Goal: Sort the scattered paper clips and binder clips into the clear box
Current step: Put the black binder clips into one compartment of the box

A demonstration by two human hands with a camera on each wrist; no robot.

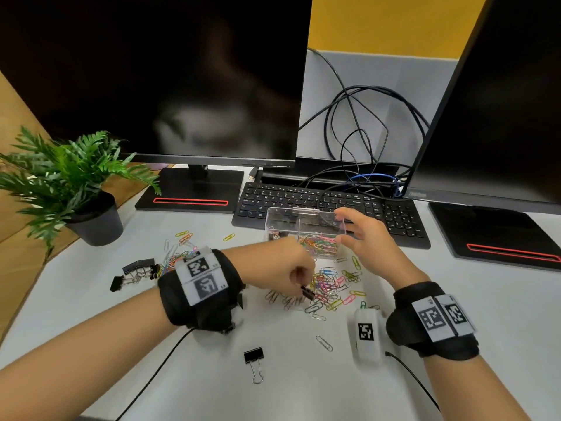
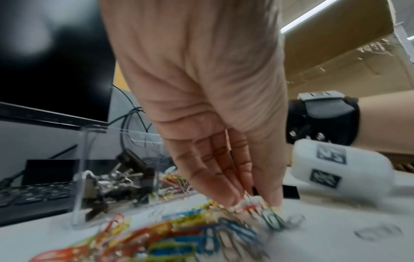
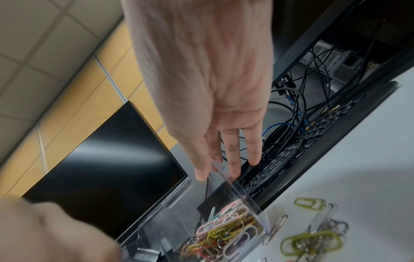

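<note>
Head view: the clear box (image 1: 303, 226), rigid plastic, holds coloured wire paper clips (image 1: 318, 243) on its right side; the right hand (image 1: 362, 238) steadies it, fingers straight. The left hand (image 1: 282, 268) pinches a black binder clip (image 1: 307, 292).

Left wrist view: binder clips (image 2: 116, 184) fill the box's left compartment.

Right wrist view: straight fingertips (image 3: 201, 174) touch the box's rim.

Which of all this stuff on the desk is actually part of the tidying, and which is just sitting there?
Part of the job:
clear box
coloured paper clips
black binder clips
left hand
right hand

Just lying about:
potted plant
keyboard
two monitors
cables
</note>
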